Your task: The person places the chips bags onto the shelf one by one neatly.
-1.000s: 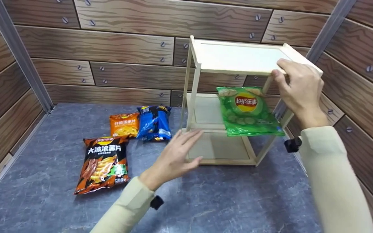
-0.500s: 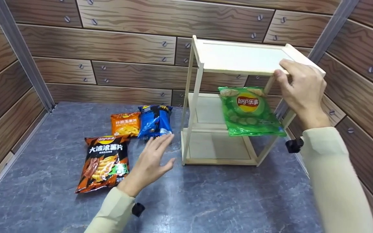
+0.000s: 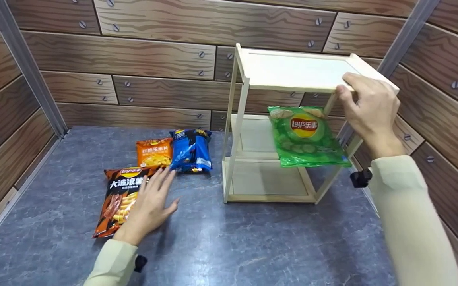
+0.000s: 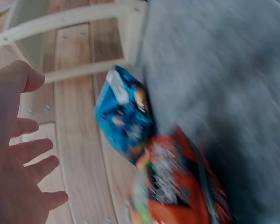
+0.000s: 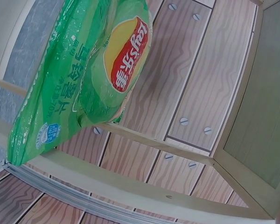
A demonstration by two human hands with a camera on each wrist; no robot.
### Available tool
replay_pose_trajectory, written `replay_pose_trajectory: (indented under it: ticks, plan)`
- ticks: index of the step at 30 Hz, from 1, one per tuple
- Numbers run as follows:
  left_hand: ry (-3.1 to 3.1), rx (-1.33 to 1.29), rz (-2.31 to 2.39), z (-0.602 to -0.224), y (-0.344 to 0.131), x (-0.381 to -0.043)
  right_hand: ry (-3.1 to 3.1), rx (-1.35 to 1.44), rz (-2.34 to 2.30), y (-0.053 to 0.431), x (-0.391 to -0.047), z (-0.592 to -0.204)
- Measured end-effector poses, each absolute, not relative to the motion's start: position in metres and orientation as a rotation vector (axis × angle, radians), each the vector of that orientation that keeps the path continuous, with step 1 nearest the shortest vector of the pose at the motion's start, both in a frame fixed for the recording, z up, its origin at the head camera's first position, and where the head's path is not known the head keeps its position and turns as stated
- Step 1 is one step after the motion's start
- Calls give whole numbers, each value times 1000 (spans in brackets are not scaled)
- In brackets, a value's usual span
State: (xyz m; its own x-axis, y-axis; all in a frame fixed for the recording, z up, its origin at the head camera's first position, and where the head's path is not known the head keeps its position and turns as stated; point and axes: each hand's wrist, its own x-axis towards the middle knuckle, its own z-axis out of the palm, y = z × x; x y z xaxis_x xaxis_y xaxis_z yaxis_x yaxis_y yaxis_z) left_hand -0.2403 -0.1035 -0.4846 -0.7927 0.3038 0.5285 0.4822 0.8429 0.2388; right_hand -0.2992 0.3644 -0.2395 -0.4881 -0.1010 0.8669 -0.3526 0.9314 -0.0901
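My left hand (image 3: 147, 210), fingers spread and holding nothing, is over the right part of a black and orange bag of potato chips (image 3: 113, 202), hiding some of it. In the left wrist view, that hand (image 4: 18, 149) appears apart from the blurred bags. My right hand (image 3: 372, 109) grips the front right edge of the top board of a small wooden shelf rack (image 3: 292, 69), thumb at the edge and fingers on top. A green Lay's chip bag (image 3: 304, 137) lies on the middle shelf, its lower end jutting past the front.
Behind the black and orange bag lie a small orange chip bag (image 3: 153, 151) and a blue chip bag (image 3: 191, 151), side by side. All stand left of the rack on a grey marbled table (image 3: 253, 246). Wood-patterned walls (image 3: 153, 55) enclose the back and sides.
My left hand has moved left and nearer, from in front of the rack to over the black and orange bag. The right hand keeps its grip on the rack; the green bag stays put.
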Motion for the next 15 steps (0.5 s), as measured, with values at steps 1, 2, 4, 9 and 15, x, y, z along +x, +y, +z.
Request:
replay_pose_trajectory:
  ticks: [1, 2, 4, 9, 15]
  plan:
    - [-2556, -562, -486, -487, -108, -240, -2074, 324, 312, 365, -299, -239]
    - [-2579, -544, -474, -490, -112, -240, -2075, 324, 311, 365, -299, -239]
    - [-2623, -498, -445, -495, -120, -239, -2077, 322, 310, 365, -300, -240]
    - [-2777, -355, -440, -508, -140, -240, -2085, 322, 315, 365, -299, -239]
    - [-2893, -277, -403, -522, -159, -241, -2088, 324, 319, 364, -299, -239]
